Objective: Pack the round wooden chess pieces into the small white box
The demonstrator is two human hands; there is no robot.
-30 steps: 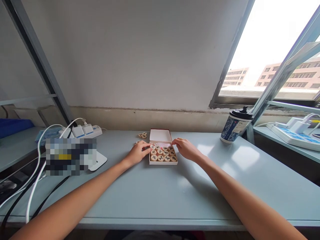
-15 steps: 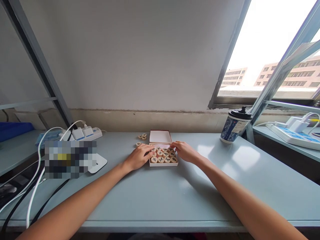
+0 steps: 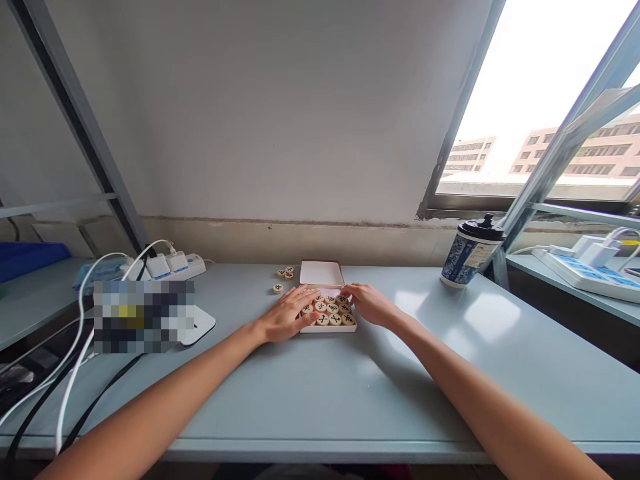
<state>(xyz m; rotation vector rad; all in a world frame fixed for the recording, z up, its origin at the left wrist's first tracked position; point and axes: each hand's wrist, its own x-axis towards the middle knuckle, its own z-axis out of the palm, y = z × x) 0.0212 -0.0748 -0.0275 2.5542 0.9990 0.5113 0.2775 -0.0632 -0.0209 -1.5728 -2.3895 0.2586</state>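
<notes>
In the head view, the open box [image 3: 327, 329] of xiangqi pieces [image 3: 333, 309] lies on the surface [image 3: 320, 393] between our left grip [image 3: 287, 315], fingers apart over its left side, and our right grip [image 3: 369, 304], bent at the far right corner; we cannot tell whether that one pinches anything. The pieces' black characters and the paper cup [image 3: 470, 257]'s label [image 3: 479, 254] are too small for us to read. Since half a second ago, our left grip has flattened, baring more of the loose piece [image 3: 277, 289] on the far left.
</notes>
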